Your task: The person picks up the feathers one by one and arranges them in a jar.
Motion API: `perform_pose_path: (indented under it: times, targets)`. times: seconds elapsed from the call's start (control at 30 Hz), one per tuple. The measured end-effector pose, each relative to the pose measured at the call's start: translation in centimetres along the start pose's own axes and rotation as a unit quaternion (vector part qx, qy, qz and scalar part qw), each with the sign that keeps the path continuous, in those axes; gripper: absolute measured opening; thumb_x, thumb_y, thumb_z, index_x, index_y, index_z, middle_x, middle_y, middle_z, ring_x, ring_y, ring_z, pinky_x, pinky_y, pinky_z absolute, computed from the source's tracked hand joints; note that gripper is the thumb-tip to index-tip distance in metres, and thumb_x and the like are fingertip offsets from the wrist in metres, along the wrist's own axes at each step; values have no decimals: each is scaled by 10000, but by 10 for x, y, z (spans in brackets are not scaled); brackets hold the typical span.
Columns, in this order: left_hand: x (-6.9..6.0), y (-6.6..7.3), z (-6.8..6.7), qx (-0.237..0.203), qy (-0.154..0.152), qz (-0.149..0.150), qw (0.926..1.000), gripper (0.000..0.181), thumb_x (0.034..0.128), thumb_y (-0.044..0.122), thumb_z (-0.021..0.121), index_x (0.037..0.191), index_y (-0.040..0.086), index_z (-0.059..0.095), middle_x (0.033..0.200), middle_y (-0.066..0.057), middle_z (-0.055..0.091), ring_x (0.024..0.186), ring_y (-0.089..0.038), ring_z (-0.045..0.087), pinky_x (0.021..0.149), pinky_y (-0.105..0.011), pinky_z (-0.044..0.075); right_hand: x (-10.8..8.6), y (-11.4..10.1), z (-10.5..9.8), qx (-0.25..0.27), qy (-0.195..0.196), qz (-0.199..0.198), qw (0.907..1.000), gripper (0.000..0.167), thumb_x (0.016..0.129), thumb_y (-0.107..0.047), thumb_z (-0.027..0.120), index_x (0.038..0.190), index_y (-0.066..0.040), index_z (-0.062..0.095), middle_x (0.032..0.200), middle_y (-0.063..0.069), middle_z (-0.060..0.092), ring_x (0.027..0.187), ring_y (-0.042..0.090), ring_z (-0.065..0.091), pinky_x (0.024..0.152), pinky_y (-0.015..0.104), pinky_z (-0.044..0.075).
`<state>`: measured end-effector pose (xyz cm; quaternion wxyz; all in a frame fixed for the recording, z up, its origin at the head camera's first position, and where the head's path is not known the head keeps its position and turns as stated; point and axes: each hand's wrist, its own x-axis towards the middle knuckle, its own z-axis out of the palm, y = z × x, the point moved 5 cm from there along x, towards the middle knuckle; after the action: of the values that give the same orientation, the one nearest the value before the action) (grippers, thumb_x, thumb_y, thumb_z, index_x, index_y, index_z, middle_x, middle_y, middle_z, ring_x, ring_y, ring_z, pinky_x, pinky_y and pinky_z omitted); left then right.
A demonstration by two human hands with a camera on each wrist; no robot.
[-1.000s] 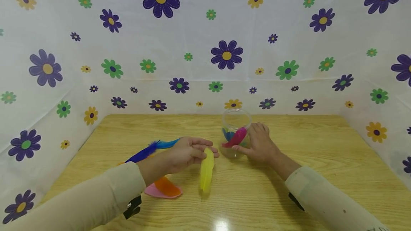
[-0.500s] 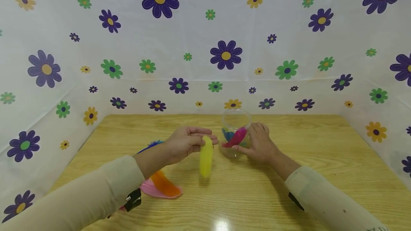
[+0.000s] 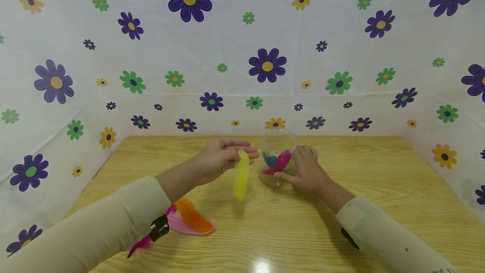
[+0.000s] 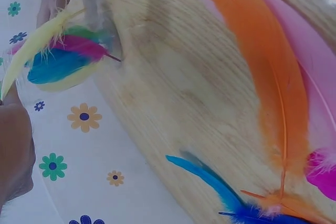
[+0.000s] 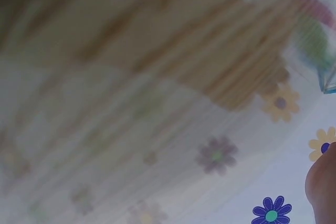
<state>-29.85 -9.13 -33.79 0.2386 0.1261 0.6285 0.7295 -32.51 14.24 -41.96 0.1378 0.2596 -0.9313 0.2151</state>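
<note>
Between thumb and fingers my left hand [image 3: 216, 161] pinches a yellow feather [image 3: 241, 176], which hangs down just left of a clear plastic jar [image 3: 279, 140]. My right hand [image 3: 305, 167] grips the jar's right side, thumb at the front. Inside the jar lie a magenta feather [image 3: 278, 163] and a blue feather [image 3: 270, 159]; the left wrist view also shows a green feather [image 4: 86, 32] there. In the right wrist view the jar's contents are partly cut off at the upper right.
Under my left forearm lie an orange feather [image 3: 195, 216], a pink feather [image 3: 182, 224] and a magenta feather [image 3: 140, 243]. A light blue feather [image 4: 210, 177] and a dark blue feather [image 4: 262, 216] show in the left wrist view. A flowered sheet [image 3: 227, 33] stands behind the wooden table [image 3: 303, 231].
My left hand has lifted and moved away from me, carrying the yellow feather up beside the jar. My right hand and the jar have stayed in place.
</note>
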Motion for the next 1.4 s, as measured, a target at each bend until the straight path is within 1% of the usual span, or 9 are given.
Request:
perform_pose_path:
  times: [0.2,0.3,0.57,0.77,1.17,1.3,1.4]
  targets:
    - [2,9,1,-35,57,76,9999,471,954,-119,408,1425,-115,420,1401,-299,536,1266,-358,582,956,-341,534,0,1,1,16,-47,27,10000,642,867,-589,675,1249,-105,497,1220,100,556,1158,291,440,1090,534,234]
    - [2,14,3,-3,25,138,9999,471,965,-111,408,1436,-113,401,1427,-291,517,1281,-354,570,963,-334,527,0,1,1,23,-59,25,10000,638,867,-591,674,1253,-114,500,1245,99,556,1165,289,439,1100,530,229]
    - [6,23,6,113,47,324,9994,466,980,-109,430,1444,-95,398,1436,-258,526,1299,-323,562,977,-315,520,0,1,1,12,-96,24,9999,591,870,-582,674,1205,-122,517,1221,91,556,1159,283,434,1113,531,218]
    - [8,30,10,79,36,347,9994,454,988,-98,442,1440,-83,406,1442,-243,526,1295,-305,571,975,-305,524,-1,1,0,54,-87,4,9999,564,871,-581,674,1170,-127,523,1178,79,551,1127,277,429,1093,522,225]
    - [15,36,15,93,141,397,9991,428,985,-94,494,1409,-63,454,1406,-235,565,1269,-304,596,968,-322,530,0,1,0,63,-133,30,9999,632,873,-606,656,1251,-119,516,1306,101,547,1193,284,428,1121,531,209]
    - [18,39,17,128,207,409,9989,430,980,-93,512,1406,-52,465,1386,-229,584,1254,-301,609,953,-320,538,1,1,0,58,-131,19,9999,644,872,-610,656,1265,-119,514,1311,98,549,1193,280,431,1121,533,212]
    - [19,43,19,150,229,476,9985,435,975,-100,522,1404,-54,467,1383,-236,584,1250,-307,610,947,-323,542,1,1,0,70,-100,21,9999,647,868,-607,662,1269,-121,513,1300,97,554,1179,277,434,1115,527,218]
